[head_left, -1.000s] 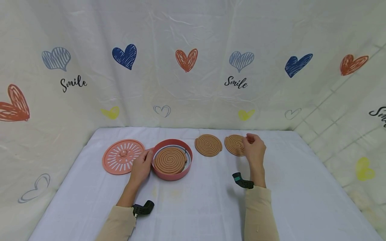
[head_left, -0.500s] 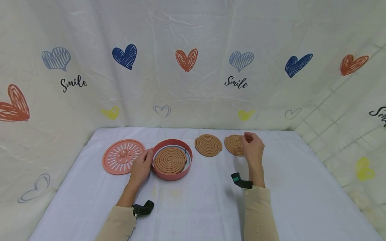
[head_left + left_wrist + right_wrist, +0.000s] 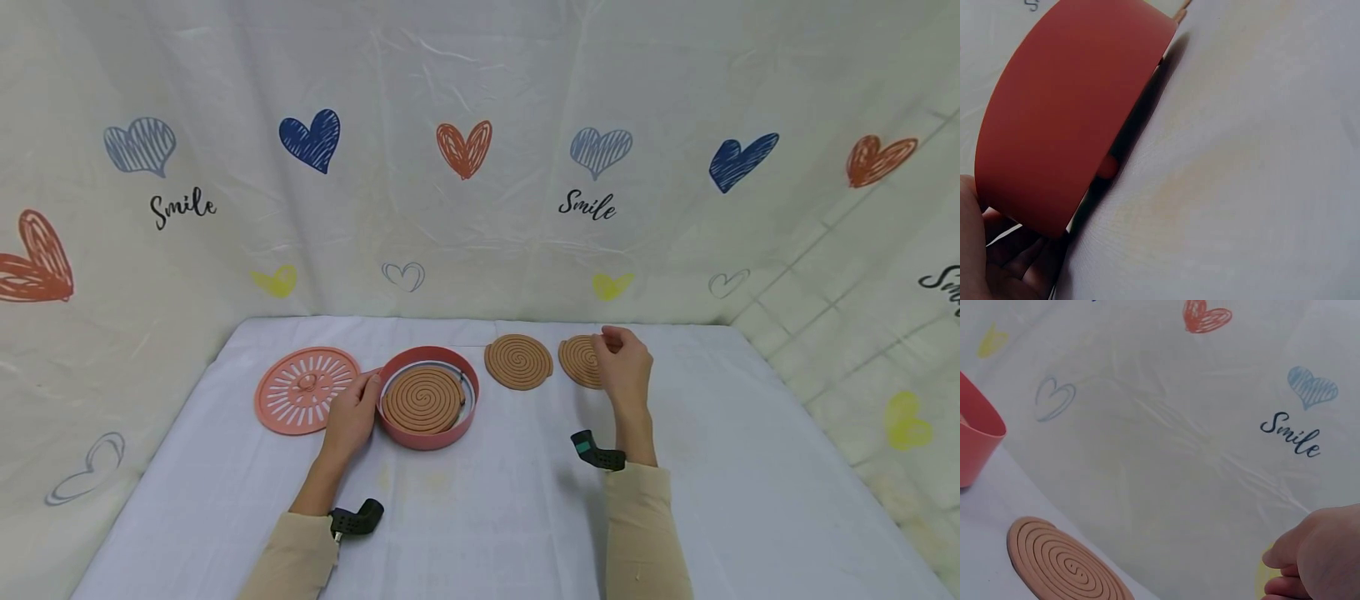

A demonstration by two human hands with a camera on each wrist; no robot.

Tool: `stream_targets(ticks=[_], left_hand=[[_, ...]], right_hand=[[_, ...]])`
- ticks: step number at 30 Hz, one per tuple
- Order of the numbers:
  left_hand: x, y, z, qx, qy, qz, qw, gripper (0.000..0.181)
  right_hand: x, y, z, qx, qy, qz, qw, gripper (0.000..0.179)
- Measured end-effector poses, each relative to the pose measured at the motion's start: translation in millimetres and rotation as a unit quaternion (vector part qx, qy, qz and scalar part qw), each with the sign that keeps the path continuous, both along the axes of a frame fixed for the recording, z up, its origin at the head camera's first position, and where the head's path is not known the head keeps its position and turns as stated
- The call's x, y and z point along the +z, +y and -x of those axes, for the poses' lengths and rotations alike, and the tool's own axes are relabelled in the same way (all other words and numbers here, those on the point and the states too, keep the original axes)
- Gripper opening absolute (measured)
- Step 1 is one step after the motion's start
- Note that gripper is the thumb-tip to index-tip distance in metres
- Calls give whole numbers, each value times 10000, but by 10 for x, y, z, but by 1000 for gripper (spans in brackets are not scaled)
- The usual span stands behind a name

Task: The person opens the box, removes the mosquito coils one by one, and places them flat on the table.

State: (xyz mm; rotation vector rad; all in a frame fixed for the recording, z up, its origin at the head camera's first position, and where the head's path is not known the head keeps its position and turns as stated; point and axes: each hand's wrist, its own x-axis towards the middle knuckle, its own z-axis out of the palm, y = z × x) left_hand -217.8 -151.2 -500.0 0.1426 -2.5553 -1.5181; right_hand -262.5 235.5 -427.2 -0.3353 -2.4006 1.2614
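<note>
In the head view, my left hand (image 3: 352, 417) grips the left side of a round red mosquito coil holder (image 3: 429, 442). Its thumb lies at the rim, and the left wrist view shows fingers (image 3: 1029, 256) reaching under the holder's wall (image 3: 1072, 100). Inside the holder lies a brown mosquito coil (image 3: 423, 400). Over the right edge of the rightmost coil (image 3: 579, 360) hovers my right hand (image 3: 627, 367), fingers loosely curled, nothing seen in them. Another coil (image 3: 518, 362) lies flat between that one and the holder. The right wrist view shows one coil (image 3: 1066, 562) on the cloth.
A slotted pink-red lid (image 3: 307, 382) with a central knob lies left of the holder, close to my left hand. White cloth (image 3: 510, 500) covers the table. Behind its back edge hangs a pale curtain (image 3: 495, 242) printed with hearts.
My right hand has drifted slightly left, covering more of the rightmost coil. The left hand, the holder, the lid and the coils have stayed in place.
</note>
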Motion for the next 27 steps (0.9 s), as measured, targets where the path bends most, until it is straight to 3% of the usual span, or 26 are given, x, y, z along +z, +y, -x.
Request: stream_targets(ticks=[27], left_hand=[[-2,0,7,41,13,31,10000,51]], right_hand=[[58,-149,-20,350,279,-176,9988,37]])
